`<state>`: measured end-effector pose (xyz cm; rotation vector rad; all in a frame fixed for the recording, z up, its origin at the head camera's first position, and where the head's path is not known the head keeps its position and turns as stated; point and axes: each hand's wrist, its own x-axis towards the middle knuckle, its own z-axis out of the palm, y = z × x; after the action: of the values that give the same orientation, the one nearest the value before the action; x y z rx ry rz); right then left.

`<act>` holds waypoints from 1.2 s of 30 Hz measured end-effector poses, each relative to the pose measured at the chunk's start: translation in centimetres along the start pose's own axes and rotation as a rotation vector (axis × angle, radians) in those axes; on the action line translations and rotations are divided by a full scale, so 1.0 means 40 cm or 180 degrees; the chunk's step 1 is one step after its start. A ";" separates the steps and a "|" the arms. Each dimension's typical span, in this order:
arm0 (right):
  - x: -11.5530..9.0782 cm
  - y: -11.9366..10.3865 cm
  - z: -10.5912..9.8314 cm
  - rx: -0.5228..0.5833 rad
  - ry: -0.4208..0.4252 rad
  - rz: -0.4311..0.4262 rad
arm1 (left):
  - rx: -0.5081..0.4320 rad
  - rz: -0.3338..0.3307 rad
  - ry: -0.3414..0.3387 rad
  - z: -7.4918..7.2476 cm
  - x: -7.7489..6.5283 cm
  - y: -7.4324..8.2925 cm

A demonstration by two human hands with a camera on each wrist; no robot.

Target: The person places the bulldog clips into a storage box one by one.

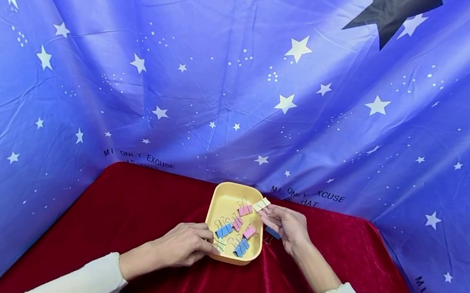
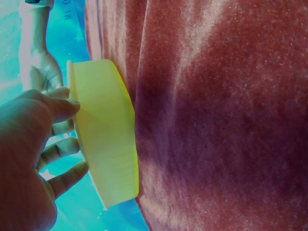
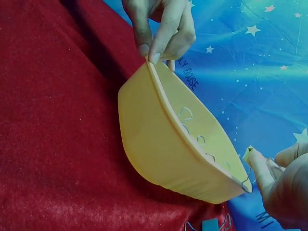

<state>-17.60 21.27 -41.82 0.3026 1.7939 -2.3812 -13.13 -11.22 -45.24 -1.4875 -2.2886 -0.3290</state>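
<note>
A yellow plastic tub (image 1: 226, 195) sits on the red cloth, with several binder clips inside. My left hand (image 1: 187, 245) pinches the tub's rim at the near left corner, thumb and fingers meeting the edge in the right wrist view. Above the right rim, my right hand (image 1: 288, 228) holds a pale yellow binder clip (image 1: 261, 204) between thumb and fingers. Pink clips (image 1: 245, 209) and blue clips (image 1: 223, 231) lie in the tub. A pale clip (image 1: 220, 245) lies by my left fingertips, partly hidden by them.
Outside the tub, a blue binder clip (image 1: 272, 233) lies on the cloth under my right hand, partly covered by it. Red velvet cloth (image 1: 140, 203) covers the table. A blue star-printed curtain (image 1: 223, 93) stands behind the table and along its sides.
</note>
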 end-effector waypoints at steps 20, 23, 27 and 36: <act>0.005 0.014 0.033 -0.0123 -0.0091 0.0026 | 0.0013 0.0022 0.0025 0.004 0.000 -0.004; 0.003 0.015 0.038 -0.0129 -0.0091 0.0034 | 0.0005 0.0015 0.0019 0.005 0.000 -0.004; 0.002 0.017 0.044 -0.0147 -0.0123 0.0027 | -0.0006 0.0010 0.0008 0.005 -0.001 -0.004; 0.003 0.018 0.052 -0.0179 -0.0169 0.0021 | -0.0009 0.0021 0.0016 0.005 -0.002 -0.005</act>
<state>-17.69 19.09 -41.97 0.2360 1.8296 -2.3071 -13.32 -11.30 -45.45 -1.4935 -2.2800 -0.3337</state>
